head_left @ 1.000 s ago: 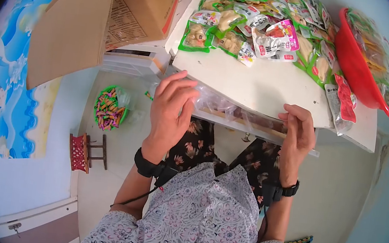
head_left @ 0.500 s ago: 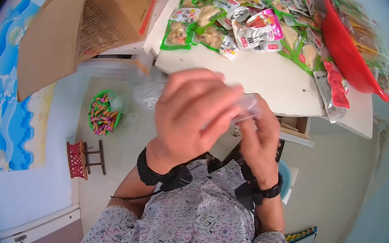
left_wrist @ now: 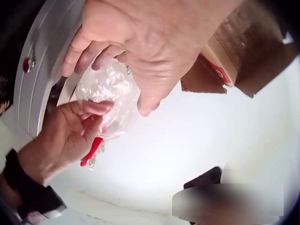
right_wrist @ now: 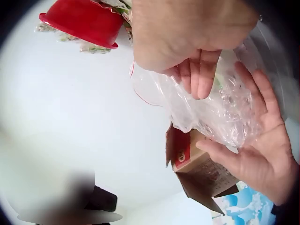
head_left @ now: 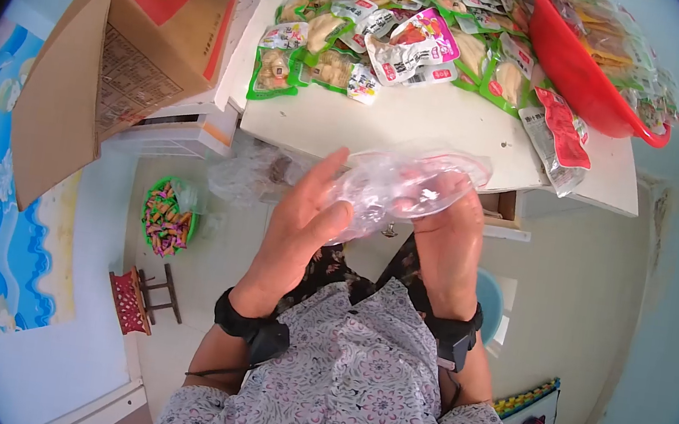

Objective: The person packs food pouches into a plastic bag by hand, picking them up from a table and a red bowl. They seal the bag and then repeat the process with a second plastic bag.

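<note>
A clear plastic zip bag (head_left: 390,186) with a red line along its mouth is stretched between both hands, in front of the table edge. My left hand (head_left: 290,227) stands with fingers and thumb spread, the bag lying against them; the right wrist view shows these straight fingers (right_wrist: 269,96) too. At the red-lined end, my right hand (head_left: 450,248) holds the bag, its fingers partly seen through the plastic. In the left wrist view the right hand's thumb and fingers (left_wrist: 96,108) come together at the film. More crumpled clear bags (head_left: 246,172) lie by the drawer.
On the white table (head_left: 445,127) lie many sealed snack packets (head_left: 324,68). A red basin (head_left: 577,67) full of packets stands at the right, beside a red-and-silver packet (head_left: 559,142). An open cardboard box (head_left: 167,26) is at the left. A green basket (head_left: 169,220) sits on the floor.
Both hands have risen from the drawer with a clear bag, which is now spread out between them. The left hand has opened its fingers. The head view has shifted right.
</note>
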